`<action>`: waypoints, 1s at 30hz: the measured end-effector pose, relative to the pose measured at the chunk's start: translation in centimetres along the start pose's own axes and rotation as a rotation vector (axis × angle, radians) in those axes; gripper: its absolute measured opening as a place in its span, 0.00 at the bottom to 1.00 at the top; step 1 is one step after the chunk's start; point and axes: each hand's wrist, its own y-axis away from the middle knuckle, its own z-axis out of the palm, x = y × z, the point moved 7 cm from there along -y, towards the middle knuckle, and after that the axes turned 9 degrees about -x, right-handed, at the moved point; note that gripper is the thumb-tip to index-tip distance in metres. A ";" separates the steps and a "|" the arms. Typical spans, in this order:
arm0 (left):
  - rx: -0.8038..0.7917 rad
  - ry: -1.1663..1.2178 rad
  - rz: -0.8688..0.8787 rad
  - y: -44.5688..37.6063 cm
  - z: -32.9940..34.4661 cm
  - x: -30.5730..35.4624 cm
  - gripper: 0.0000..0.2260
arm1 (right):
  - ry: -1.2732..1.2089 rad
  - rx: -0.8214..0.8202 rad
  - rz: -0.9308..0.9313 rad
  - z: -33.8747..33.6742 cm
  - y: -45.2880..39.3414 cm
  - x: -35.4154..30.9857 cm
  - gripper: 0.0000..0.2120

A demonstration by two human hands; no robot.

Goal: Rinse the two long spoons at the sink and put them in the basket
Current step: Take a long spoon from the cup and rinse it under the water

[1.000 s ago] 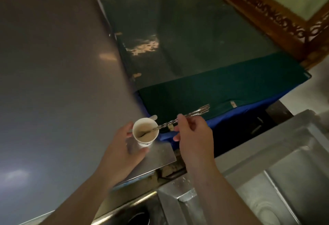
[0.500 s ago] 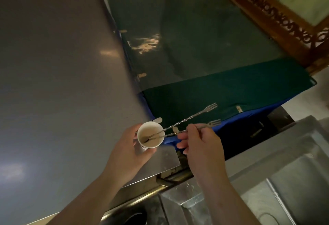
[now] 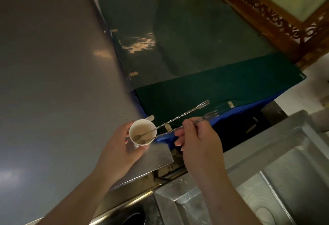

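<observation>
At mid-frame our right hand (image 3: 199, 141), pinching one spoon (image 3: 195, 122), had parted it from the other spoon (image 3: 179, 117); left hand (image 3: 121, 151) gripped the cup (image 3: 142, 134); rinsing awaited.

A big grey metal counter (image 3: 53, 82) filled the left side, w/ soft light spots reflected on it. Behind it a dark green glass top (image 3: 187, 29) showed worn pale patches; a green cloth (image 3: 222, 86) hung over its near edge, w/ blue fabric (image 3: 231, 118) under the cloth. At upper right stood a carved brown wooden frame (image 3: 267, 16). At bottom right was a steel surface (image 3: 284, 153), wet in places. The room was dim.
</observation>
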 end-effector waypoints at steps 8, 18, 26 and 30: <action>0.031 -0.063 -0.076 1.1 -0.3 -0.1 0.39 | -0.437 0.087 0.095 -2.9 1.1 1.8 0.10; 0.130 -0.061 0.219 4.1 2.9 10.4 0.24 | -1.022 0.268 0.097 -11.2 5.6 4.9 0.10; -0.191 -0.115 0.423 3.8 16.1 19.9 0.23 | -1.167 0.598 0.080 -22.8 12.3 12.9 0.13; -0.371 -0.137 0.515 4.8 24.1 23.3 0.24 | -1.232 0.779 0.077 -27.8 16.6 18.2 0.13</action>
